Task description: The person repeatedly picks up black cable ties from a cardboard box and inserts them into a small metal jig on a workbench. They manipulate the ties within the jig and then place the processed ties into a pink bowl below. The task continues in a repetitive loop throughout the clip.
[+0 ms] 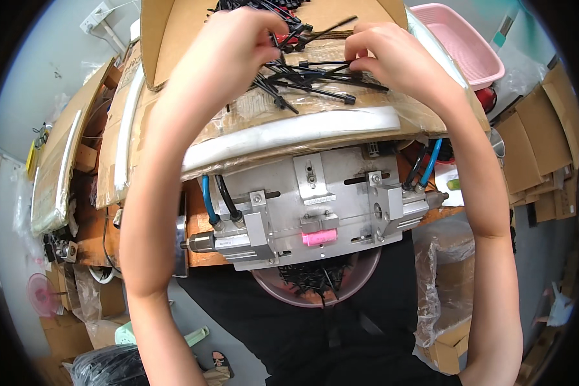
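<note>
My left hand [243,40] is over a loose pile of thin black plastic rods [312,90], its fingers curled and partly blurred; what they hold, if anything, I cannot make out. On the other side of the pile, my right hand [392,56] pinches the end of one thin black rod [328,63] between thumb and forefinger. Several rods carry a small knob at one end. The pile lies on a tape-covered cardboard surface [238,119], and more rods sit in the open cardboard box [174,38] behind it.
Below the cardboard stands a metal fixture plate [289,231] with two cylinders, blue and black hoses and a pink block [320,238]. A pinkish bowl [367,280] of black pieces is under it. A pink basket [460,42] stands far right, flattened cartons [527,145] at right.
</note>
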Action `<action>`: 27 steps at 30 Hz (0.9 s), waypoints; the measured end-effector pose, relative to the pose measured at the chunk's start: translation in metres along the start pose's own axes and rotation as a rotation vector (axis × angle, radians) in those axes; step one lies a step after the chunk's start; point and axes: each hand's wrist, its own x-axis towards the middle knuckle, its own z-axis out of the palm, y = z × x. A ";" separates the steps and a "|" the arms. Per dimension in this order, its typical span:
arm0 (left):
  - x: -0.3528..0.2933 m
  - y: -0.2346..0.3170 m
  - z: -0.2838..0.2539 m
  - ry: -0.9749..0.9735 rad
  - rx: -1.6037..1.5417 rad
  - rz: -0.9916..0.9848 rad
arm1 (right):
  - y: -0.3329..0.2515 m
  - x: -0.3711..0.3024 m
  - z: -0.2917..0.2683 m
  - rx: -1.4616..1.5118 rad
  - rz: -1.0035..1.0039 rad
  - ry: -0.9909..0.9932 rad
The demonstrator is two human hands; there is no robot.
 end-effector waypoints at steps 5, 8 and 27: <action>-0.068 -0.018 -0.004 0.006 0.076 0.120 | -0.001 -0.002 -0.003 0.065 -0.064 0.039; -0.079 -0.014 -0.002 0.009 0.014 0.097 | -0.008 0.016 -0.007 0.074 -0.056 -0.032; -0.119 -0.004 -0.044 0.064 -0.787 -0.292 | -0.029 0.040 -0.024 -0.058 0.039 -0.116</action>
